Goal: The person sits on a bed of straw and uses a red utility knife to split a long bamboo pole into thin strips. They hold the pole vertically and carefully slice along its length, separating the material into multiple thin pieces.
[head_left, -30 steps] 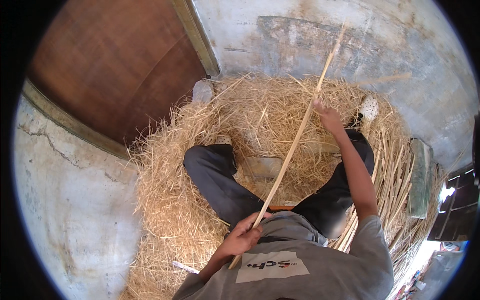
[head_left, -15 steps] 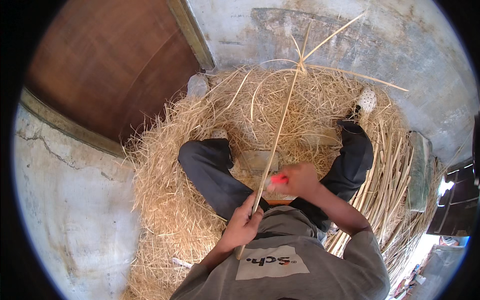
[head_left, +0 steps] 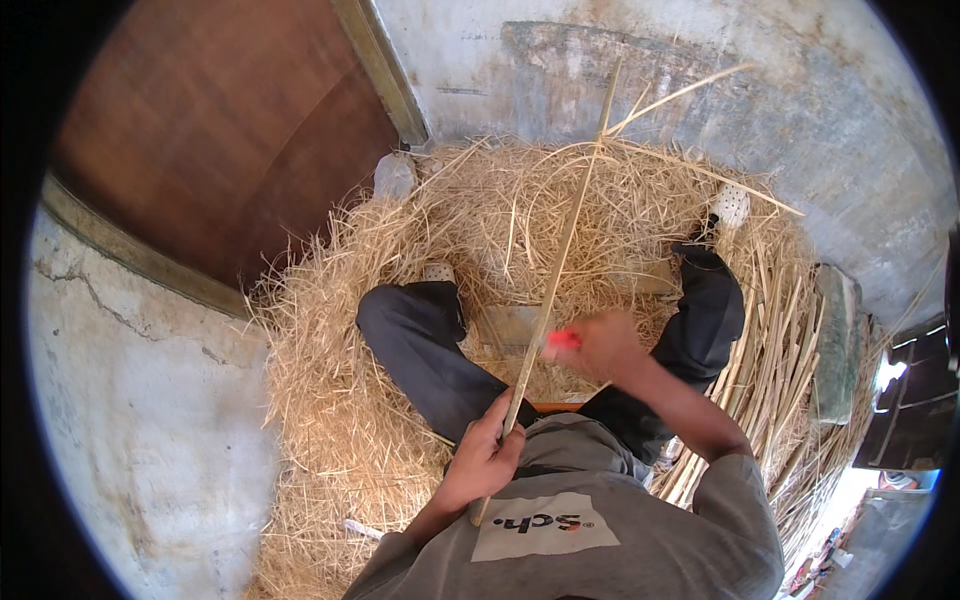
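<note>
A long, pale bamboo strip (head_left: 567, 237) runs from my lap up over the shavings toward the far wall. Near its lower end my left hand (head_left: 487, 453) is closed around it, thumb on top. My right hand (head_left: 607, 345), smeared by motion, grips a small red-handled tool (head_left: 562, 341) against the right side of the strip, beyond the left hand. The tool's working edge is too blurred to make out. At the strip's far end, thin peeled slivers (head_left: 685, 95) fan out near the wall.
Curly straw-coloured shavings (head_left: 340, 400) heap around my legs. A bundle of bamboo strips (head_left: 765, 350) lies at the right, beside a greenish block (head_left: 838, 345). A brown door panel (head_left: 220, 130) and the plastered wall (head_left: 790, 110) stand at the back; a grey stone (head_left: 395, 175) sits by the door frame.
My right hand and the red-handled tool have moved slightly farther up the strip. Some slivers at the far end have dropped or shifted. The left hand stays about where it was.
</note>
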A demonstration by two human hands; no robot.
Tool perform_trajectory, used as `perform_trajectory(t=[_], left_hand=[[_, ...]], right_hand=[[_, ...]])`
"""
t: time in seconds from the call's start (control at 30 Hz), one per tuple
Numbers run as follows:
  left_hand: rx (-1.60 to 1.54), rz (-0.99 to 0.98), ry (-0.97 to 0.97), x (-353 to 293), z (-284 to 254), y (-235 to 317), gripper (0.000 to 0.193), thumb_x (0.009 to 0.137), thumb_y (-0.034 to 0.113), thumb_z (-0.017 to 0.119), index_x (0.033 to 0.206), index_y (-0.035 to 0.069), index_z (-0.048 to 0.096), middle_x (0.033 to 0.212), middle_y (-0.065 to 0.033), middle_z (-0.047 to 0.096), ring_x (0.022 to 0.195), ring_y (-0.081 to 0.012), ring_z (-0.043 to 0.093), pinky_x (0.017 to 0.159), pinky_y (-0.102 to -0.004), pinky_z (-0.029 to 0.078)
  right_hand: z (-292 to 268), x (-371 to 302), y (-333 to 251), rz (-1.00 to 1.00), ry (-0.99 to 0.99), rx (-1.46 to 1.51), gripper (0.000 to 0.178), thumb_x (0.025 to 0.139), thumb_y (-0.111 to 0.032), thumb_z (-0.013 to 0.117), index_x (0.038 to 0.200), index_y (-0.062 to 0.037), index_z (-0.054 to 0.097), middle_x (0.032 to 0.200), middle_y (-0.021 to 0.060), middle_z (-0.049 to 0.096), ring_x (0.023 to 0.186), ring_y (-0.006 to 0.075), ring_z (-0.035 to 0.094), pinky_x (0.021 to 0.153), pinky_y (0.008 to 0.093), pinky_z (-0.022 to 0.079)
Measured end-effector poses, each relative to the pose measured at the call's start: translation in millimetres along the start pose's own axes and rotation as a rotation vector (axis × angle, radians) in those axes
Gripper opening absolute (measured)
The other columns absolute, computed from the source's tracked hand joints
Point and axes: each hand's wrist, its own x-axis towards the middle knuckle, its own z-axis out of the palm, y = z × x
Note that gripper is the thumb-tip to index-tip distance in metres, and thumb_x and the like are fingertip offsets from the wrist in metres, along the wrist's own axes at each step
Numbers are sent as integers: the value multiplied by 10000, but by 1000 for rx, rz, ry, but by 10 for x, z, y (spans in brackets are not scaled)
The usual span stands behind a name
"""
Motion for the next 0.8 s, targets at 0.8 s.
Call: perform_trajectory(t=[0.8], left_hand=[[159,-67,-130,-243,-81,-36,511,889,-30,464,1390,42,397,767,-34,475,667,-90,455,612,-220,393]], right_hand=[[-114,823,1589,435,189,-258,704,860,-696,442,743,-49,694,579,185,604,568,372,618,570,474,484]])
